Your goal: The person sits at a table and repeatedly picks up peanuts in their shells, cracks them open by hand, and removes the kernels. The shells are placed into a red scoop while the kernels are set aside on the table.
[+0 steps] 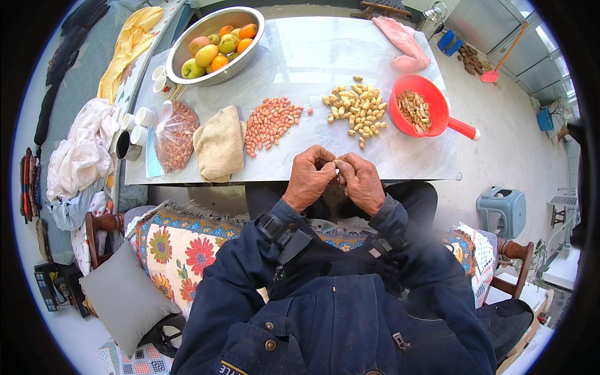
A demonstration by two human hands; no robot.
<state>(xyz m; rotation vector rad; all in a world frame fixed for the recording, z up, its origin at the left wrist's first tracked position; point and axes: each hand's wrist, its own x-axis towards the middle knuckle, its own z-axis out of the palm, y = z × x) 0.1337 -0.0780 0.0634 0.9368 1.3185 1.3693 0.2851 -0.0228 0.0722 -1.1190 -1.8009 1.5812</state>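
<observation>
My left hand and my right hand meet fingertip to fingertip at the table's front edge. Thumbs and forefingers pinch a small pale thing, seemingly a peanut, mostly hidden by the fingers. Beyond my right hand lies a loose pile of unshelled peanuts. A red plastic ladle-shaped strainer with a handle stands to its right, holding broken peanut shells. Shelled pink-skinned peanuts are spread beyond my left hand, with one kernel apart from them.
A folded beige cloth, a clear bag of peanut kernels, a blue face mask and white cups line the marble-look table's left side. Behind them sits a steel bowl of fruit. Pink cloth lies far right.
</observation>
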